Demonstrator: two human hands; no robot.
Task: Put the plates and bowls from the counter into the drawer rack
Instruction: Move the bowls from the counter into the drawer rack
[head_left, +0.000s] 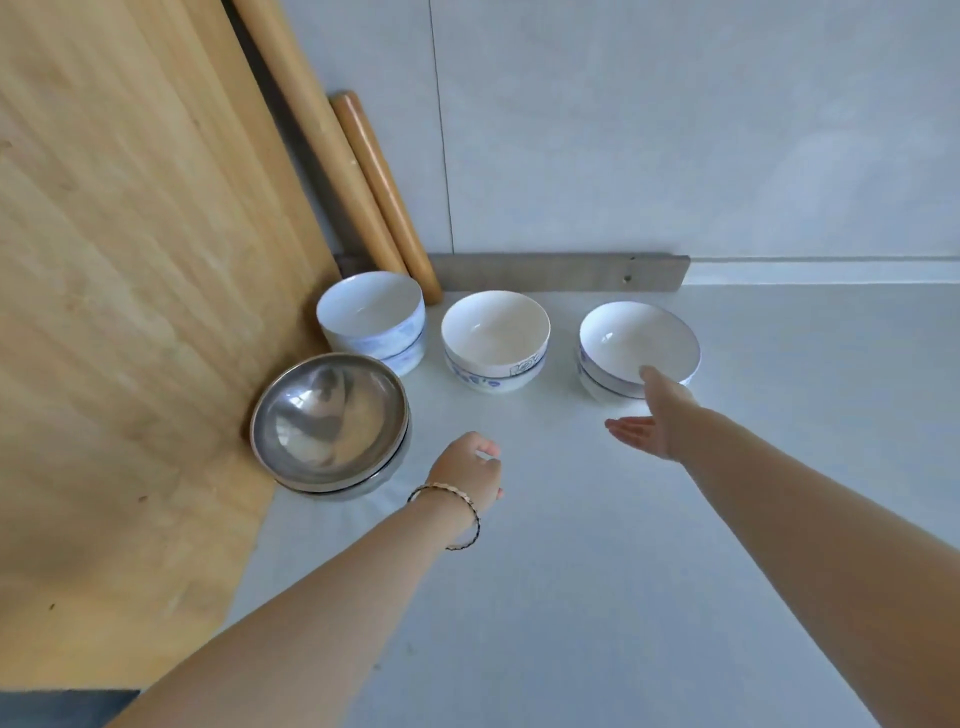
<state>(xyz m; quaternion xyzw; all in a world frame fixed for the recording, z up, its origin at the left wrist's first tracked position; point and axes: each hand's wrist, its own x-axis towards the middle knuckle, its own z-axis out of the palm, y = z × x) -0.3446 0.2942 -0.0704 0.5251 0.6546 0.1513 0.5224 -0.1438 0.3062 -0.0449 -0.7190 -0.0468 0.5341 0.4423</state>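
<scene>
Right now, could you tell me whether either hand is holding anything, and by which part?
Nothing is held. The open right hand reaches the near rim of the right bowl stack; the left hand is loosely curled and empty.

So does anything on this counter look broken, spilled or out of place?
Nothing looks broken or spilled. The white bowls sit upright and empty, and so does the steel bowl stack. The only slightly odd thing is the two rolling pins propped on end in the corner beside the leaning wooden board, rather than lying flat.

Wooden board (130, 312) cropped left, top
</scene>
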